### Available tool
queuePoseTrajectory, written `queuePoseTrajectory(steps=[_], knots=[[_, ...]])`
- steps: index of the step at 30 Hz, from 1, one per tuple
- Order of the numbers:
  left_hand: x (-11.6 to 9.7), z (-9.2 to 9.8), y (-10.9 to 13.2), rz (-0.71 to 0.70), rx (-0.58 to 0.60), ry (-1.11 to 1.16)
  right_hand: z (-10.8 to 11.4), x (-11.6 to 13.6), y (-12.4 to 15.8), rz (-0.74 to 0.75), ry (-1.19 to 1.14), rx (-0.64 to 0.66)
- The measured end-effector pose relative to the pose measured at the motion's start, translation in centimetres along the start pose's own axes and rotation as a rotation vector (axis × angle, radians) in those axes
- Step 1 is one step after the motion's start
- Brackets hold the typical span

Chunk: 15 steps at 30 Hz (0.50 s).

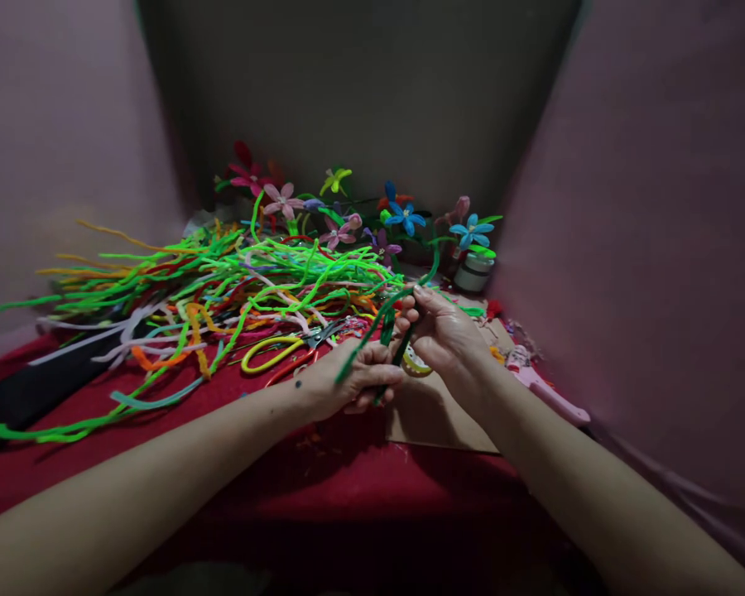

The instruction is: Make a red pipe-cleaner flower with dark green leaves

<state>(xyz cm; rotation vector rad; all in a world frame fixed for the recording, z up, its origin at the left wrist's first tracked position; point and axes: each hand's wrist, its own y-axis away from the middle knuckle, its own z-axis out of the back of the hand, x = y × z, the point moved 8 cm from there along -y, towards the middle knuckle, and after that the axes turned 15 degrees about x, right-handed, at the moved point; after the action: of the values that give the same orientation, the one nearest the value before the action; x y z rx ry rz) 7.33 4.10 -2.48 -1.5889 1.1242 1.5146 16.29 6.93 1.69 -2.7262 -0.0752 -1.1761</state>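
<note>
View from above a person's two bare forearms reaching over a table covered in red cloth. The left hand is curled into a fist, its grip closed around the lower part of some dark green pipe cleaners. The right hand sits just beside and above it, its grip closed too, thumb and fingertips pinching the same stems higher up. The stems slant up and to the right, and one thin end curves on past the right hand towards the back of the table. They are held in the air over a piece of brown cardboard, near the middle of the table.

The work looks like winding or twisting the green stems together. It probably goes best if the left hand holds the bundle firm and low while the right hand pinches close to the twist, so the wraps lie tight and the wire does not kink.

Behind and to the left of the hands spreads a loose pile of pipe cleaners, mostly bright green with orange, white and pink. Scissors with yellow handles lie at its near edge. A roll of tape shows just under the right hand. At the back stand finished pipe-cleaner flowers, with a small jar to their right. A pink tool lies at the far right; what it is cannot be told.
</note>
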Motion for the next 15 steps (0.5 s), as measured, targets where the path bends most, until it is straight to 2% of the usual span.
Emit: queuePoseTrajectory(steps=[3, 5, 11, 15], knots=[[0.2, -0.3, 0.2, 0.084, 0.012, -0.091, 0.7, 0.1, 0.3, -0.066, 0.007, -0.005], [-0.2, 0.0, 0.3, 0.083, -0.017, -0.169, 1.1, 0.3, 0.5, -0.076, 0.009, -0.016], [-4.2, 2.4, 1.8, -0.325, -0.357, -0.298, 0.9, -0.7, 0.8, -0.07, 0.07, 0.024], [-5.5, 3.1, 3.1, -0.393, -0.475, -0.357, -0.1, -2.1, 1.1, -0.08, 0.178, 0.074]])
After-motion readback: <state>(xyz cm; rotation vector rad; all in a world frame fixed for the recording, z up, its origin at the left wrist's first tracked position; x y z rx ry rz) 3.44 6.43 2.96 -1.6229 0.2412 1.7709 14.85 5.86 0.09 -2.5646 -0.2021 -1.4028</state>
